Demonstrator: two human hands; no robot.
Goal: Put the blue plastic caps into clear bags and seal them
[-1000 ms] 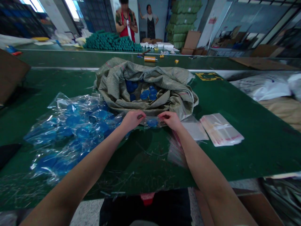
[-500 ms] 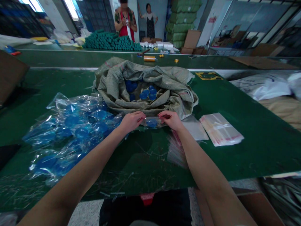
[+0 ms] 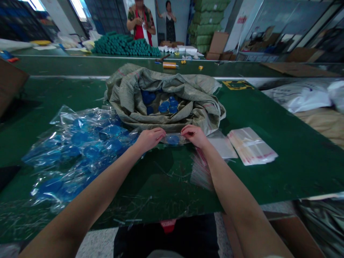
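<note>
I have a clear bag [image 3: 180, 141] stretched between two hands. The left hand [image 3: 150, 138] pinches it near one end, thumb and fingers brought together; the right hand [image 3: 195, 136] does the same near the other end. A blue piece [image 3: 172, 139] sits inside the bag, in the gap between my hands, though its exact shape is too blurred by the plastic for me to tell. The bag is at the near side of the sack [image 3: 215, 107], which lies slumped with its mouth open and more blue pieces [image 3: 168, 105] inside.

Beside my left hand and forearm, a pile [image 3: 80, 143] of clear bags with blue contents spreads over the green table [image 3: 166, 190]. By my right hand I see a flat sheet of clear plastic [image 3: 222, 146], and just beyond it a stack [image 3: 252, 146] of flat clear bags with pinkish edges. More loose plastic [image 3: 200, 172] lies beside the right forearm.

Farther off, past the sack, an orange roll [image 3: 169, 65] lies on another table [image 3: 88, 65], near a heap of green rods [image 3: 123, 44]. Behind the rods stands a person in a red apron [image 3: 139, 31], holding something white; another person [image 3: 170, 27] stands farther back.
</note>
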